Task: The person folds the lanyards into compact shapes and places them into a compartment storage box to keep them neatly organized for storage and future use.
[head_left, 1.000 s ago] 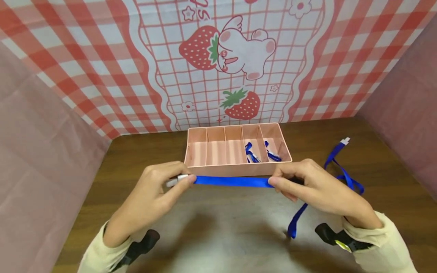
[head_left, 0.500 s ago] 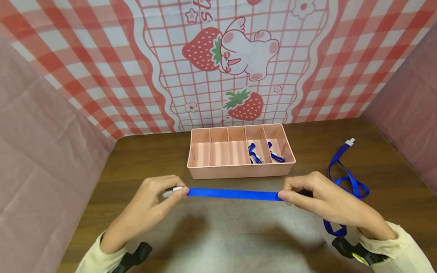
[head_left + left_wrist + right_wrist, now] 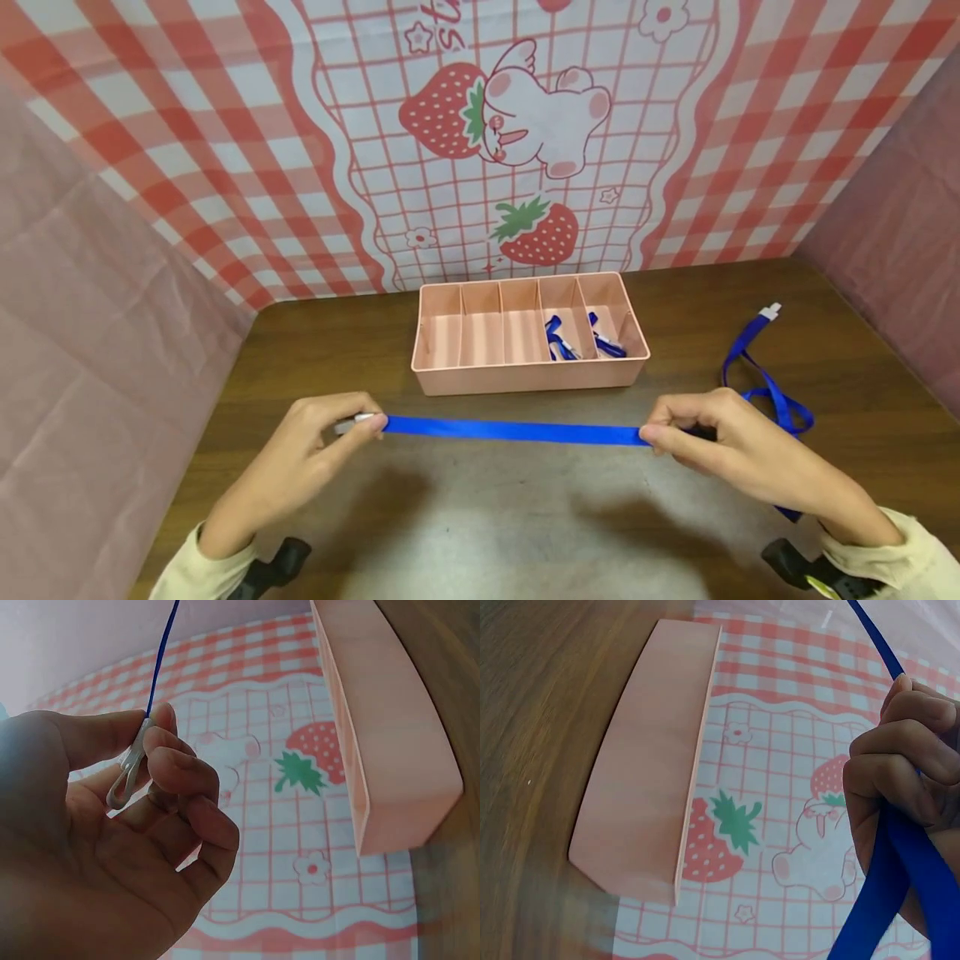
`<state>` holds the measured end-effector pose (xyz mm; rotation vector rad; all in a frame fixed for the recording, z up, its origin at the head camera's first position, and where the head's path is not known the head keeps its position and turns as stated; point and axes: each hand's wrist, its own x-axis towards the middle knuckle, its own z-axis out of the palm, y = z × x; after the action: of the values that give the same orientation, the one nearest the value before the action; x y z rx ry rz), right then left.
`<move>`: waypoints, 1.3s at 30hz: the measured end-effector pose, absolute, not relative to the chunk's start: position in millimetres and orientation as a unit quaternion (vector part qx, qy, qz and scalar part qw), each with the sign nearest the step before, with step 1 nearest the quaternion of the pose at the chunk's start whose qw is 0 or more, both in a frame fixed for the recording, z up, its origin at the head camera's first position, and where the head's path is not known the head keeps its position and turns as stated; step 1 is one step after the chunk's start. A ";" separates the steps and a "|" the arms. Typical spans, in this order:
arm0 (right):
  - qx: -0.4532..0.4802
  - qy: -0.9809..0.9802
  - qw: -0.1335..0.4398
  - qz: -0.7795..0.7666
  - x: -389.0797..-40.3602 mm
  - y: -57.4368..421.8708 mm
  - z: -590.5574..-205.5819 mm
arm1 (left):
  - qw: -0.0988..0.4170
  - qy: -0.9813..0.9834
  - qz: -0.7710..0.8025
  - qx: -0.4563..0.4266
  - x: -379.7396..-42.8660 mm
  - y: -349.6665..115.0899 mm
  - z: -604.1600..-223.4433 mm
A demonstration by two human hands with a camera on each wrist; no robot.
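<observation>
A blue lanyard (image 3: 510,431) is stretched nearly level between my two hands, in front of the pink divided box. My left hand (image 3: 311,446) pinches its end by the white clip (image 3: 135,761), whose loop hangs inside the palm in the left wrist view. Thumb and fingertips of my right hand (image 3: 738,446) pinch the strap farther along. The rest of the strap (image 3: 900,870) runs down through the right palm as two blue lengths, seen in the right wrist view.
The pink box (image 3: 525,379) has several compartments; folded blue lanyards (image 3: 558,339) lie in the two rightmost. Another blue lanyard (image 3: 767,392) with a white clip lies on the wooden table (image 3: 315,350) at right. A checked strawberry cloth (image 3: 547,233) hangs behind.
My hands have moved apart, left hand leftward and right hand rightward, lengthening the strap between them. The dangling end below the right hand has shifted right, now mostly behind the wrist.
</observation>
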<state>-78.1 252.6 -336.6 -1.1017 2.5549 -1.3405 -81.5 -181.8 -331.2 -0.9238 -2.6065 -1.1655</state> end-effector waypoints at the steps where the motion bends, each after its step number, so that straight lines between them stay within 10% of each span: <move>1: -0.356 0.827 0.023 -0.435 -78.2 254.0 -337.5 | 0.067 -0.868 -0.387 -0.303 -81.9 -183.6 -331.8; 24: -0.314 0.858 0.011 -0.405 -76.8 277.4 -346.3 | 0.016 -0.882 -0.395 -0.256 -91.9 -229.8 -352.2; 39: -0.274 0.820 0.113 -0.489 -84.1 306.0 -355.8 | 0.007 -0.890 -0.401 -0.218 -88.0 -257.7 -359.9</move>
<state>-84.1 306.0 -355.8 -0.8046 2.4065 -1.4335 -88.0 -257.7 -359.9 -0.6826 -2.7827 -1.2535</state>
